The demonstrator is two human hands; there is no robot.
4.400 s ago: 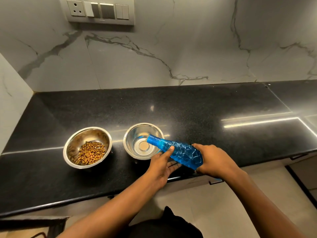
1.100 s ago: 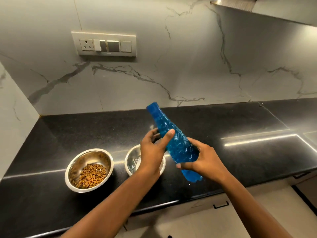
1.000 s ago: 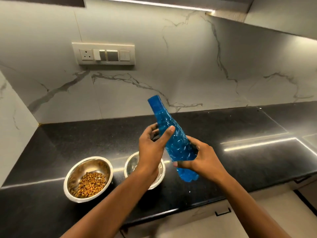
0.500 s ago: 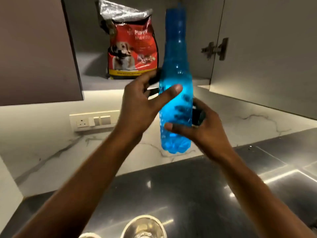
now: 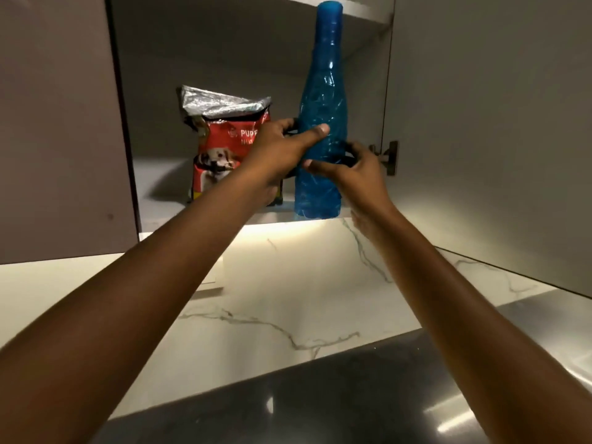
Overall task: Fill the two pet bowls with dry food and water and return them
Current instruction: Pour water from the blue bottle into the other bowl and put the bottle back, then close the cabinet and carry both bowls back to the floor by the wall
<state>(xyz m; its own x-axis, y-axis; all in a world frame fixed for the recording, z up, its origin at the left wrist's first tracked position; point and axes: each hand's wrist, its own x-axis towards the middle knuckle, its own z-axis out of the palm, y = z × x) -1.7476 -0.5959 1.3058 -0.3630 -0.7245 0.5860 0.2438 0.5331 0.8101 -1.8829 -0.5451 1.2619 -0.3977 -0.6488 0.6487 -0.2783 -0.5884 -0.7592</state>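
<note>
A tall blue textured bottle (image 5: 322, 100) stands upright at the front edge of the open wall cupboard's shelf (image 5: 160, 174). My left hand (image 5: 282, 149) wraps its middle from the left, thumb across the front. On the right side, my right hand (image 5: 355, 173) grips it a little lower. Just left of the bottle stands a red dry-food bag (image 5: 221, 139) with a dog picture and a crumpled silver top, partly hidden by my left hand. Both pet bowls are out of view.
The open cupboard door (image 5: 490, 123) hangs to the right of the bottle, its hinge (image 5: 389, 157) close to my right hand. A closed cupboard door (image 5: 57, 123) is on the left. Below are the marble wall (image 5: 288, 293) and black counter (image 5: 320, 395).
Both hands have raised the bottle from over the bowls up to the cupboard shelf beside the food bag. My view tilted upward, so the bowls dropped out of sight.
</note>
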